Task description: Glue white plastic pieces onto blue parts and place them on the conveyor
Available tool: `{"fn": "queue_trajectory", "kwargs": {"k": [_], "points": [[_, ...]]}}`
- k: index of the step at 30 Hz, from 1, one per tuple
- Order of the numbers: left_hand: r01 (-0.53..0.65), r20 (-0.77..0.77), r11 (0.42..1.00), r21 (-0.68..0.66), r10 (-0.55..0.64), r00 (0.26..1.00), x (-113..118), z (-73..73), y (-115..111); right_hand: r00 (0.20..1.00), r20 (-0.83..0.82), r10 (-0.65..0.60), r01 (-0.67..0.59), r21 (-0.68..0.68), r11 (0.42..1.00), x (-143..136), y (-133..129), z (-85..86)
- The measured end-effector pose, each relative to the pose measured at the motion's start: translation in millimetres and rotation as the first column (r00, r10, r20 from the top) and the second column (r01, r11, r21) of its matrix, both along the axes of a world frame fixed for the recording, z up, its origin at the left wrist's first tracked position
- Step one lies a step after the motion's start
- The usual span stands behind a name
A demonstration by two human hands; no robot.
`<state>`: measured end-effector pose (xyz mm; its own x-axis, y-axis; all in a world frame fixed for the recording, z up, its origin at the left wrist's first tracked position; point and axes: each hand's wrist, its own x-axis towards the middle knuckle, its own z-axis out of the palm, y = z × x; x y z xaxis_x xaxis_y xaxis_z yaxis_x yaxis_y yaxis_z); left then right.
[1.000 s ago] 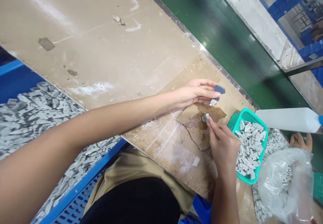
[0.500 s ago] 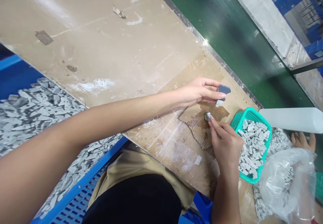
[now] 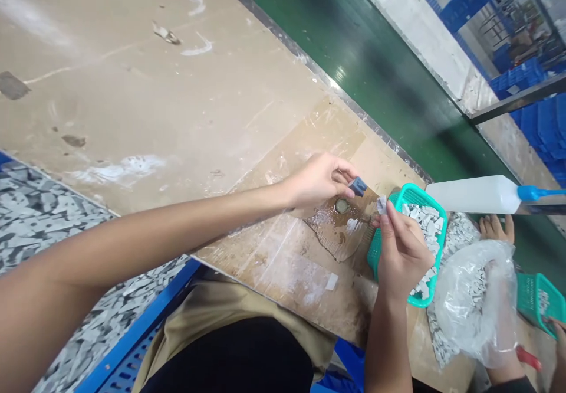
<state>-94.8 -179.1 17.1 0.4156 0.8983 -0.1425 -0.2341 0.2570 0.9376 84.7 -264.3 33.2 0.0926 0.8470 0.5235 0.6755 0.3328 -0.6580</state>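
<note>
My left hand [image 3: 325, 177] reaches in from the left and pinches a small dark blue-grey block [image 3: 358, 186] between thumb and fingers. My right hand [image 3: 404, 257] is closed on a small pale grey plastic piece [image 3: 381, 205], held up at its thumb and fingertip, a short gap to the right of the block. Below both hands lies a wet, stained cardboard scrap [image 3: 329, 241], with a small round cap-like dish [image 3: 342, 206] on it. The green basket [image 3: 435, 284] of pale grey pieces stands right behind my right hand, which partly hides it.
A white bottle [image 3: 475, 195] with a blue nozzle lies beyond the basket. A clear plastic bag [image 3: 455, 298] of pieces is at the right, with another person's hand [image 3: 497, 228] beside it. A blue crate [image 3: 145, 322] full of grey pieces stands below the table's left edge.
My right hand has lifted its piece off the round dish and moved it up towards the basket. My left hand has turned and lowered the dark block. The view has shifted right.
</note>
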Motion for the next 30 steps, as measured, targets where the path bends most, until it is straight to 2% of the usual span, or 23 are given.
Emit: {"fn": "queue_trajectory", "kwargs": {"k": [3, 6, 9, 16, 25, 30], "points": [[0.075, 0.021, 0.997, -0.013, -0.075, 0.997, 4, 0.3, -7, 0.999, -0.030, 0.033, -0.033, 0.028, 0.999, 1, -1, 1.0], [0.135, 0.029, 0.990, 0.033, -0.136, 0.990, 5, 0.6, -11, 0.996, -0.029, 0.079, -0.079, 0.001, 0.997, 1, -1, 2.5], [0.153, 0.006, 0.986, 0.068, -0.153, 0.988, 6, 1.3, -13, 0.993, -0.028, 0.114, -0.115, -0.021, 0.993, 1, -2, 3.4], [0.181, -0.031, 0.982, 0.058, -0.180, 0.983, 6, 3.7, -15, 0.990, -0.005, 0.143, -0.143, -0.062, 0.988, 3, -4, 4.6], [0.093, -0.027, 0.974, 0.209, -0.090, 0.996, 8, -0.6, -21, 0.986, 0.020, 0.165, -0.164, -0.063, 0.985, 1, -3, 2.9], [0.003, -0.053, 0.966, 0.258, 0.011, 0.999, 10, -3.1, -28, 0.982, -0.027, 0.187, -0.189, -0.133, 0.973, 0, -2, 1.3]]}}
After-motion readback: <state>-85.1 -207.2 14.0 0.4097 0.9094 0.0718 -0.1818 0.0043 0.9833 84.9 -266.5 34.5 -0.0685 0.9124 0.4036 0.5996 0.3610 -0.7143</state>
